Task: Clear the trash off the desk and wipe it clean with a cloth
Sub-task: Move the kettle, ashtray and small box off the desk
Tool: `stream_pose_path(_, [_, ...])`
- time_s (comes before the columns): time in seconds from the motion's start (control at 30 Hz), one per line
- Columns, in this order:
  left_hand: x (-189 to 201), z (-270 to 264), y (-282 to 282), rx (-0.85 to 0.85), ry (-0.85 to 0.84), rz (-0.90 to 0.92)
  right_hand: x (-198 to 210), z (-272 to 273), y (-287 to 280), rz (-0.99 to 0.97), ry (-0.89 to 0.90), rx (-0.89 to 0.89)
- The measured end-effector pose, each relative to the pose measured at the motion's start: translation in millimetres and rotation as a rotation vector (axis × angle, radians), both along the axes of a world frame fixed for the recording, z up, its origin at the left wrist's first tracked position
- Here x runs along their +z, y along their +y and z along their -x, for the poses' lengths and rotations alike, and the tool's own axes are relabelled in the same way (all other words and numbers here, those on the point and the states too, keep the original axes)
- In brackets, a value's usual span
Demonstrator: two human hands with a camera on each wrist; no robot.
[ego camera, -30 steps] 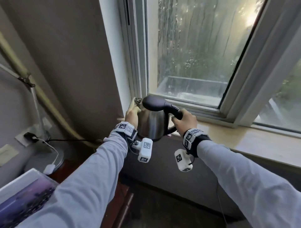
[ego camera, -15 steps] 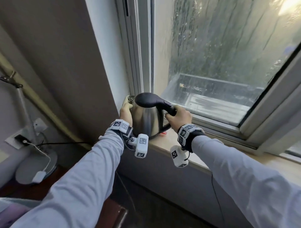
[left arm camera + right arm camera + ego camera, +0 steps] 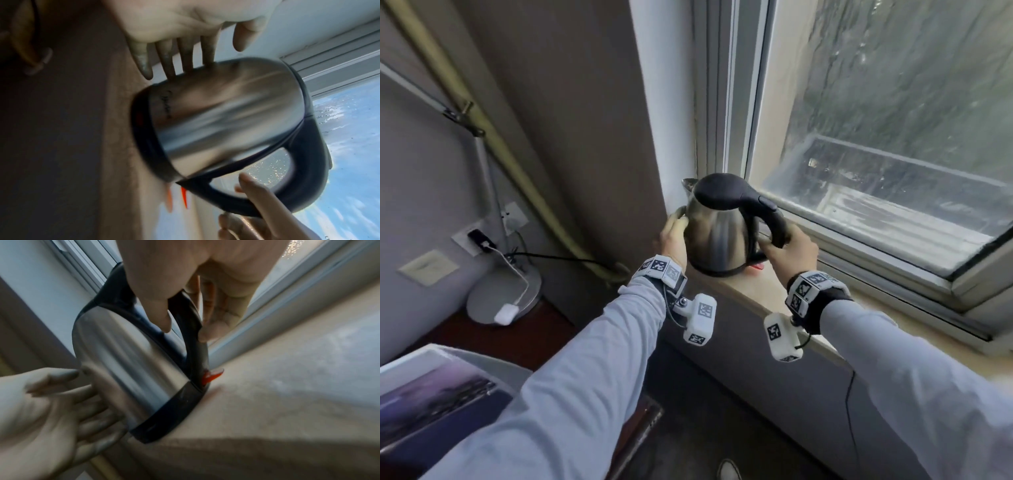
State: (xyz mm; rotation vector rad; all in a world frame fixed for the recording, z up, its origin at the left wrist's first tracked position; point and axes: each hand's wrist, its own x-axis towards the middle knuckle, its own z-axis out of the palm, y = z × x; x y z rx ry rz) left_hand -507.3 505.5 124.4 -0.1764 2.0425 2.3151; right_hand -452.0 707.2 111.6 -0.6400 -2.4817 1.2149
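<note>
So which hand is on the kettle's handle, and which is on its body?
The right hand is at the black handle; the left hand lies with straight fingers against the kettle on its steel side, near the spout.

Head view downward from above; both wrist views close, sharing the kettle (image 3: 717, 233).

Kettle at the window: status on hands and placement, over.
Left hand open, fingers flat on kettle side. Right hand loosely round handle, grip easing. Kettle base on sill, in the corner by the window frame. Nothing in the way.
</note>
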Motion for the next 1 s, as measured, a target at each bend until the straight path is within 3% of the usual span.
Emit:
stream_pose_path(0.2, [-22.7,-63.3,-62.7,-0.078,-0.11,0.215,-18.0,-30.6,-24.4,0.215,-0.033,-0.21])
stream_pose_path(0.33, [-11.4,-97.7,-123.9,-0.199,-0.036,0.335,-12.8,-69.8,-67.8,0.203,-0.13,-0.298])
stream_pose_path(0.57, [25.7,-174.1,-260.7,-0.193,0.011,0.334,-37.4,-143.4,-220.6,0.056,-0.289,0.031])
stream_pose_path(0.77, [39.4,-230.4,-382.8,-0.123,-0.003,0.323,-45.2,-169.1,-364.2,-0.018,-0.376,0.337])
stream_pose_path(1.0, [2.6,-274.7,-459.7,0.007,-0.046,0.385,-74.4,-178.5,-452.1,-0.328,-0.458,0.718])
